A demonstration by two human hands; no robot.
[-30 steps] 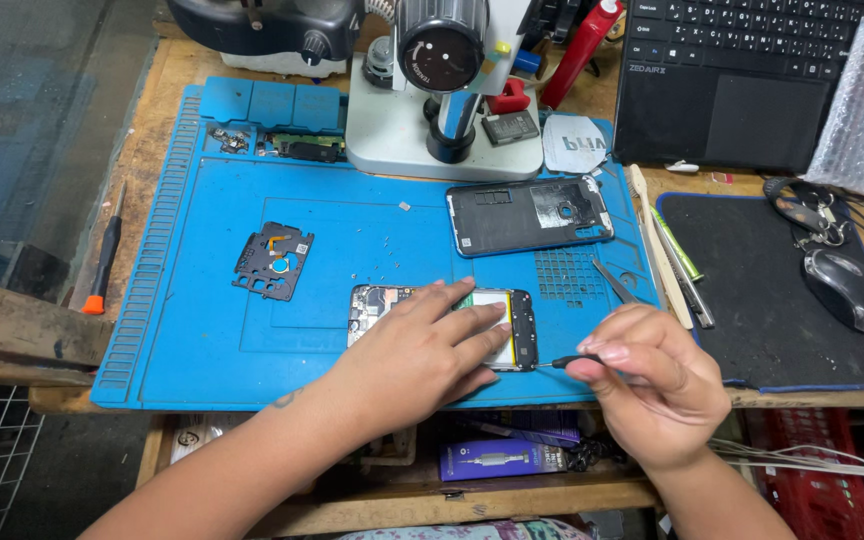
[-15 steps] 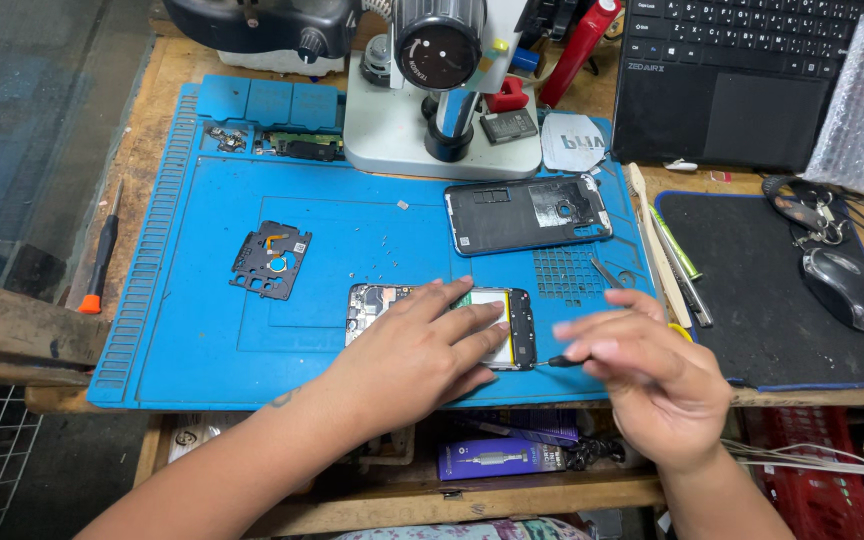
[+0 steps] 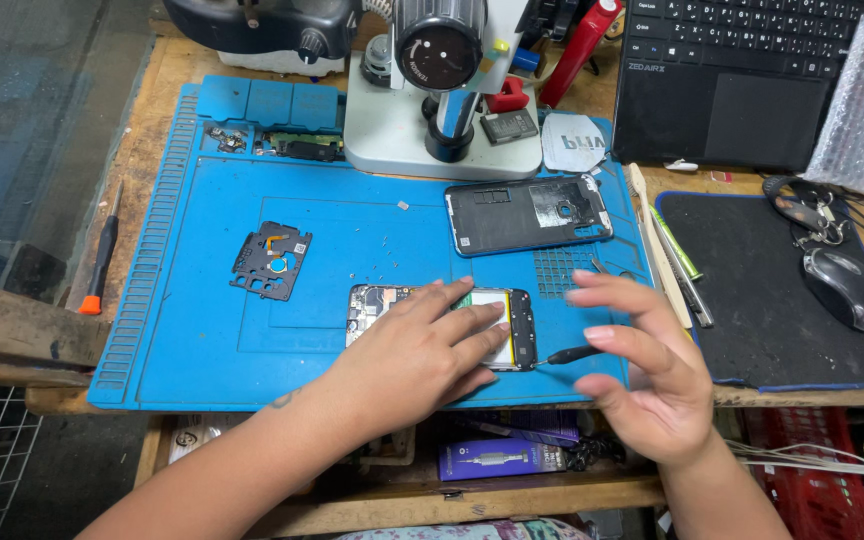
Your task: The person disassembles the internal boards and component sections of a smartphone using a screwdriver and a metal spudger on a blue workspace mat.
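Since the earlier frame, the right hand (image 3: 642, 385) has spread its fingers wide and let go of the thin dark tool (image 3: 564, 355), which now lies on the blue mat (image 3: 202, 330) just under that hand, its tip pointing left toward the opened phone (image 3: 432, 315). That hand holds nothing, palm turned inward.

Left hand (image 3: 422, 355) lies flat on the phone, fingers extended, pressing it to the mat without gripping. The phone is a flat dark rectangle with exposed circuitry at its left end and a pale battery showing; its long axis runs left to right, near the mat's front edge.

Farther back lie a matte grey back cover (image 3: 527, 213), also lengthwise left to right, and a small black perforated plate (image 3: 270, 260). The rubbery mat has ribbed slots along its left rim; a tray section at its rear holds small parts (image 3: 297, 148). A microscope (image 3: 447, 90) stands on the wooden surface (image 3: 132, 170).
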